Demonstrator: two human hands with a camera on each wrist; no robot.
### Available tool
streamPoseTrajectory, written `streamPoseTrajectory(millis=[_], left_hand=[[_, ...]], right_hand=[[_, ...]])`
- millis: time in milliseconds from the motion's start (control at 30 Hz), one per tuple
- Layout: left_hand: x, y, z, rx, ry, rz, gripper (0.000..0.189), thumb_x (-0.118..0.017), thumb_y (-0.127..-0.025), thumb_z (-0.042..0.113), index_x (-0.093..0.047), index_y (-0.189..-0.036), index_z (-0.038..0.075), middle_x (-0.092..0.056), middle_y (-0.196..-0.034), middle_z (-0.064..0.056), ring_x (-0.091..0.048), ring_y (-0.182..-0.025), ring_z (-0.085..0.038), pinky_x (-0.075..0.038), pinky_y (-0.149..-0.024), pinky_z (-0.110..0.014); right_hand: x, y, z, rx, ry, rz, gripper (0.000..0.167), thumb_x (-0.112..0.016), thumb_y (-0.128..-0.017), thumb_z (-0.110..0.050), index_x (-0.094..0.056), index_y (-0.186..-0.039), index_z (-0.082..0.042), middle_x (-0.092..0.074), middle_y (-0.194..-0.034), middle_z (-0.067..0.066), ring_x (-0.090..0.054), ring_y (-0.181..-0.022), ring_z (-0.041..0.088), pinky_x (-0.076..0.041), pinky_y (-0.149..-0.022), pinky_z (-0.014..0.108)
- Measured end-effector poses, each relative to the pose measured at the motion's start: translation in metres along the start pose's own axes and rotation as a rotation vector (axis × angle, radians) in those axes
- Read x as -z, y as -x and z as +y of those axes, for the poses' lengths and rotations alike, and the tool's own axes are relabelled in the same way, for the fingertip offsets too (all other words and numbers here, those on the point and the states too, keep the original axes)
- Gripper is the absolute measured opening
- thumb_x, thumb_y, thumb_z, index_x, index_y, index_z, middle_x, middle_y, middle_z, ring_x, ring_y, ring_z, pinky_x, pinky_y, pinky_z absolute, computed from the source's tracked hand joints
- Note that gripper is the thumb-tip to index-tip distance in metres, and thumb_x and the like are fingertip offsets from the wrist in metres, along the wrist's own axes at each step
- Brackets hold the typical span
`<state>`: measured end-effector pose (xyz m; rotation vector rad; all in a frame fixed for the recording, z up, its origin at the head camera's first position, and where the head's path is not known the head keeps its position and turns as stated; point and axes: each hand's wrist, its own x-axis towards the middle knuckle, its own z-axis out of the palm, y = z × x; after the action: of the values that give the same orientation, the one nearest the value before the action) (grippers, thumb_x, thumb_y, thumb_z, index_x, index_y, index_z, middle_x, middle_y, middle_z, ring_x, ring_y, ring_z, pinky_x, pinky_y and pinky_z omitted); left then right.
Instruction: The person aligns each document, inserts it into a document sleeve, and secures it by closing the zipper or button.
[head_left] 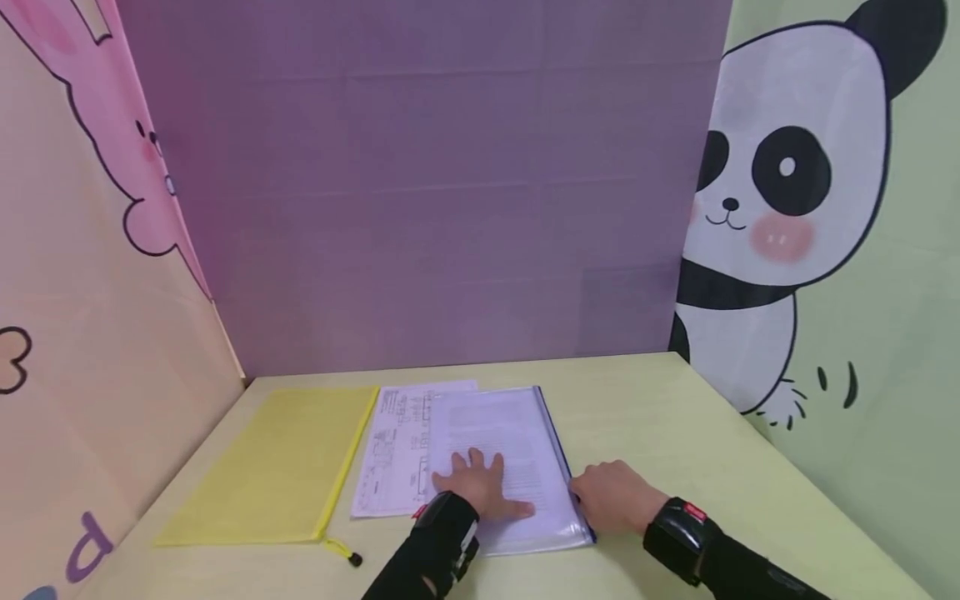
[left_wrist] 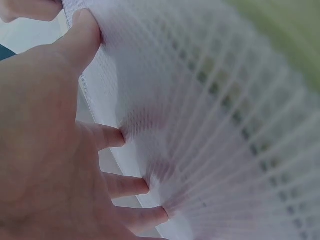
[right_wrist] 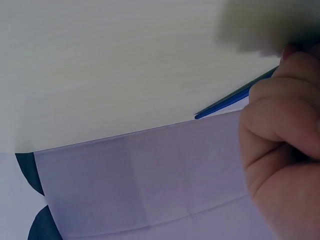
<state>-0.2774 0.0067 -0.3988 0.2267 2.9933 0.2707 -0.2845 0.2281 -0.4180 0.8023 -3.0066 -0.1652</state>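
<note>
A clear zip document bag (head_left: 525, 425) with a printed sheet showing through lies on the table. My left hand (head_left: 480, 490) presses on its lower middle with the fingers spread. In the left wrist view, the fingertips touch its mesh-patterned surface (left_wrist: 200, 145). My right hand (head_left: 617, 497) has its fingers curled at the near end of the bag's dark blue zipper (head_left: 553, 433), pinching there; the zip pull is hidden by the fingers. The right wrist view shows the blue zipper edge (right_wrist: 227, 104) running out beyond the curled fingers.
A printed sheet (head_left: 393, 442) lies partly under the bag's left side. Further left is a yellow zip bag (head_left: 262, 467) with a cord pull (head_left: 343, 550) at its near corner. The pale table (head_left: 675, 425) meets a purple backdrop (head_left: 420, 208) and two printed side panels.
</note>
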Motion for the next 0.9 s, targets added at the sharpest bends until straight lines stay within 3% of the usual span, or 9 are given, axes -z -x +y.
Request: streamPoseTrajectory(millis=[600, 900], left_hand=[[0.001, 0.001, 0.003, 0.007, -0.022, -0.010, 0.095, -0.068, -0.078, 0.076, -0.049, -0.152, 0.020, -0.042, -0.154, -0.017, -0.034, -0.144, -0.043, -0.035, -0.104, -0.074], [0.001, 0.003, 0.002, 0.010, -0.018, -0.012, 0.095, -0.069, -0.078, 0.076, -0.048, -0.152, 0.020, -0.042, -0.154, -0.017, -0.034, -0.144, -0.044, -0.034, -0.104, -0.074]], right_hand=[[-0.003, 0.007, 0.005, 0.120, 0.036, 0.076, 0.019, -0.069, -0.087, -0.015, -0.058, -0.073, -0.017, -0.043, -0.060, -0.007, -0.039, -0.051, 0.011, -0.037, -0.048, 0.029], [-0.003, 0.015, 0.003, 0.154, 0.030, 0.039, 0.017, -0.072, -0.087, -0.016, -0.059, -0.075, -0.017, -0.042, -0.061, -0.008, -0.038, -0.052, 0.010, -0.035, -0.049, 0.027]])
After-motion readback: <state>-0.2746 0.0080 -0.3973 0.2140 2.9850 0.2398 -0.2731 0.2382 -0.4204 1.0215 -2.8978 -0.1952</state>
